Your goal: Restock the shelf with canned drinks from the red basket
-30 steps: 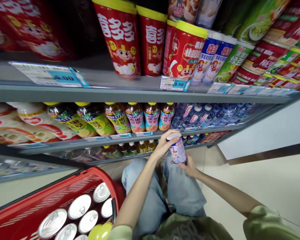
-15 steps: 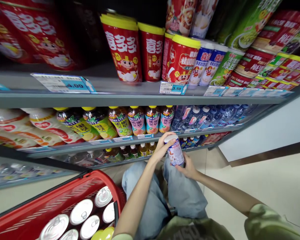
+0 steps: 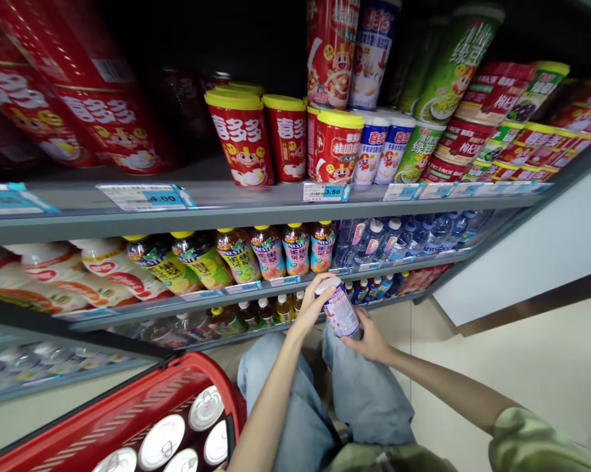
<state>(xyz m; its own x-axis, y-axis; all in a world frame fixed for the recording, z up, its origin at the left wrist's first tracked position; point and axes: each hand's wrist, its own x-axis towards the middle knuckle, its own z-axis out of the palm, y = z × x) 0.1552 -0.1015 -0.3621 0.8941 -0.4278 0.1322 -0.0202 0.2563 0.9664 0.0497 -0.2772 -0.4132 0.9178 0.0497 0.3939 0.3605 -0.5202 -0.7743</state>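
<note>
White-lidded can (image 3: 342, 313) is tilted over the person's knees (image 3: 368, 393), in front of the lower shelves. Left hand (image 3: 309, 314) curls its fingers round the lid end; right hand (image 3: 374, 339) pinches the bottom end, thumb against fingers. Red basket (image 3: 209, 368) with metal-topped cans (image 3: 161, 440) sits at the left, bottles (image 3: 296, 250) ahead.

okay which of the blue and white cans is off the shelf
The can held by the left hand at its white cap and the right hand at its lower end; the other blue and white cans are on the upper shelf.
</note>
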